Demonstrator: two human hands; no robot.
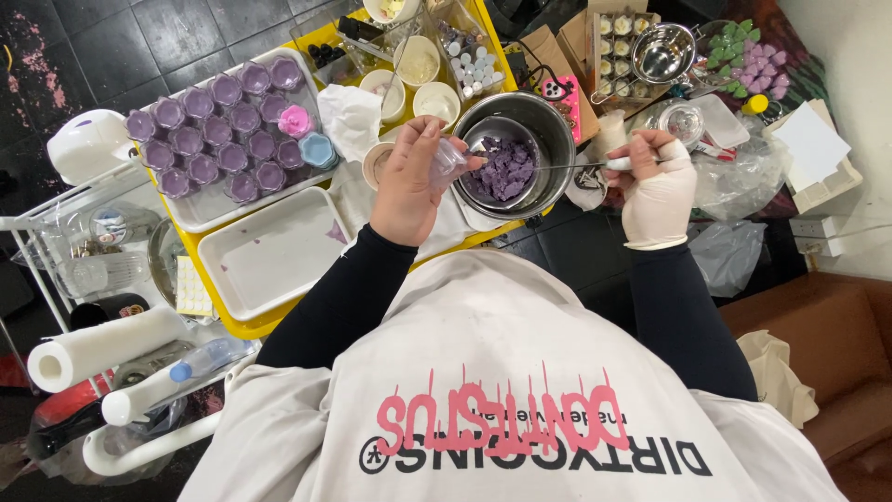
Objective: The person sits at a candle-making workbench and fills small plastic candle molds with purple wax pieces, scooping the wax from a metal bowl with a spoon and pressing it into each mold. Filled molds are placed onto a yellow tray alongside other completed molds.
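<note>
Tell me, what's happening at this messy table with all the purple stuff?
A person is bent over a yellow table. Their bare left hand holds a small clear cup tilted at the rim of a metal pot with purple lumps inside. Their gloved right hand holds a thin metal tool reaching into the pot. To the left, a white tray carries many small moulds filled with purple, and an unfilled white tray sits nearer.

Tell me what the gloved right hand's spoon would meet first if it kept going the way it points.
The right hand points its thin spoon toward the steel bowl. Going straight on, it would likely meet the purple lumps inside first, though depth is unclear.
</note>
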